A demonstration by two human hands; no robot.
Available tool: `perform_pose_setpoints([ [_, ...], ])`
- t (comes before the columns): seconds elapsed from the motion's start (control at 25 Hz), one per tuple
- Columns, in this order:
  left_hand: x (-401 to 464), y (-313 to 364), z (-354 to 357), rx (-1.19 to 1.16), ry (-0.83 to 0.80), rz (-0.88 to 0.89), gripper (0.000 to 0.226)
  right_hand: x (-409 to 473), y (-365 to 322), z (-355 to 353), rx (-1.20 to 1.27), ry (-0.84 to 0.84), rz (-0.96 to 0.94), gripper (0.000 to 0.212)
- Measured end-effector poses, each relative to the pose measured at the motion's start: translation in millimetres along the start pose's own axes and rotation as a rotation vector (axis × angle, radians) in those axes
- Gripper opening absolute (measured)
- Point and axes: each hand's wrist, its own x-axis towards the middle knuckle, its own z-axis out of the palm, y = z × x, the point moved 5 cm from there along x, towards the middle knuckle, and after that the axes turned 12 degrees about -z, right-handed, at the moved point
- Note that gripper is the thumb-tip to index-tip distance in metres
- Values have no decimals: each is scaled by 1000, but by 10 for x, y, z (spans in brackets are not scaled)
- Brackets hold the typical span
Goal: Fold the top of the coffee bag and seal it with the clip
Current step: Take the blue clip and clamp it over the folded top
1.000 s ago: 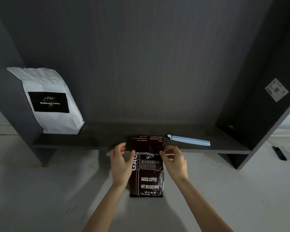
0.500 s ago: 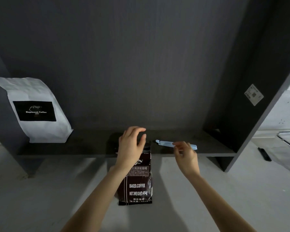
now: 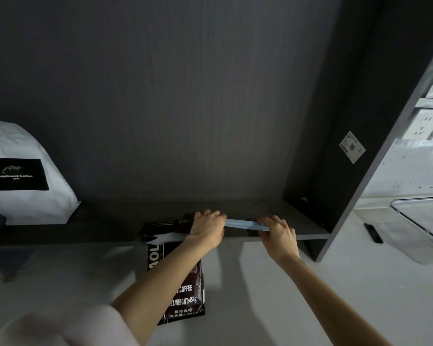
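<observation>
The dark shelf unit (image 3: 210, 96) fills the view from nine o'clock through twelve to three, its low shelf board (image 3: 110, 228) running across the middle. A white coffee bag (image 3: 28, 171) stands on that board at nine o'clock, well apart from the work. The dark coffee bag (image 3: 185, 295) lies on the pale bench (image 3: 260, 295) near centre, pointing toward twelve, with its folded top (image 3: 160, 224) resting on the shelf board's front edge, probably so the board supports the fold. The left hand (image 3: 206, 229) presses down on that fold, its fingers curled around one end of the pale blue clip (image 3: 245, 224). The right hand (image 3: 278, 233), at about two o'clock from the bag, pinches the clip's other end between narrow fingers. One arm of the clip (image 3: 165, 238) seems to reach toward nine o'clock across the fold, suggesting it hangs open, ready to close.
</observation>
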Motion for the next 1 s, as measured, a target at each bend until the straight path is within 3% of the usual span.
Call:
perform_pose_setpoints([
  [0.28, -83, -61, -210, -190, 109, 13, 27, -112, -53, -111, 75, 93, -27, 22],
  [0.56, -450, -102, -669, -714, 208, 162, 24, -197, -654, -324, 14, 232, -263, 21],
  [0.88, -1114, -778, -682, -1310, 162, -20, 21, -440, -1418, -291, 380, 209, -430, 19],
  [1.0, -1309, -984, -597, -1368, 142, -76, 18, -577, -1604, -138, 397, 222, -442, 19],
])
